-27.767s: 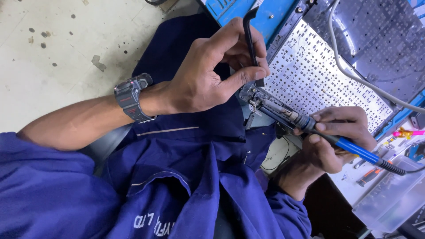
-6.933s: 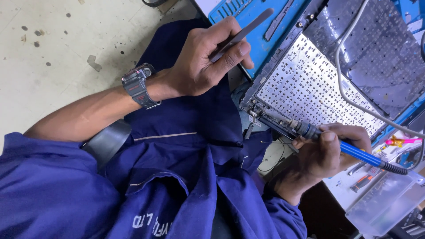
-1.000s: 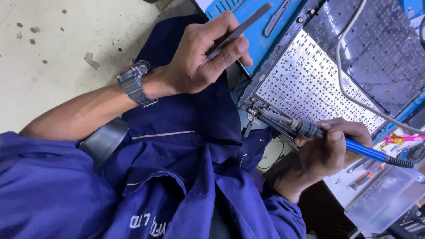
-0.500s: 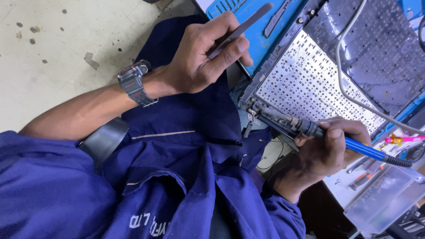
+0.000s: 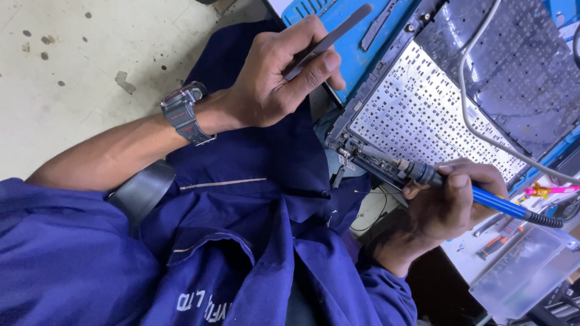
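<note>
The right hand [image 5: 450, 202] pinches a soldering iron [image 5: 477, 194], tip at the keyboard panel's [image 5: 423, 115] near-left corner; the left hand [image 5: 275, 78] pinches idle tweezers [image 5: 329, 41]; joint work looks unfinished.

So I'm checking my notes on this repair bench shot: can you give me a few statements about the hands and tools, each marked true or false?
1. The right hand holds a blue-handled soldering iron. True.
2. The left hand holds a red screwdriver. False: it holds grey tweezers.
3. The iron's tip is at a corner of the perforated metal keyboard plate. True.
4. The wristwatch is on the right wrist. False: it is on the left.
5. A white cable crosses the opened device. True.
</note>
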